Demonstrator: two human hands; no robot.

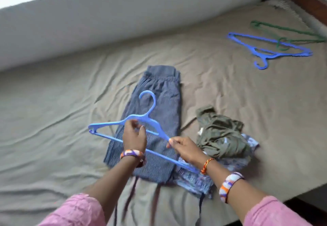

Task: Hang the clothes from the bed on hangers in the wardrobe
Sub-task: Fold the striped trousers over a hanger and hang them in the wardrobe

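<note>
A blue hanger (122, 124) is held above the bed (53, 101) by both hands. Its upper bar is gripped near the neck by the left hand (134, 137), and its right shoulder is pinched by the fingers of the right hand (184, 148). Under the hanger, folded blue striped trousers (159, 92) are laid flat on the sheet. Just beside them, an olive garment (219, 133) is crumpled on top of a blue patterned cloth (194, 179). Far to the right, a second blue hanger (269, 48) and a green hanger (290, 30) are seen overlapping on the bed.
</note>
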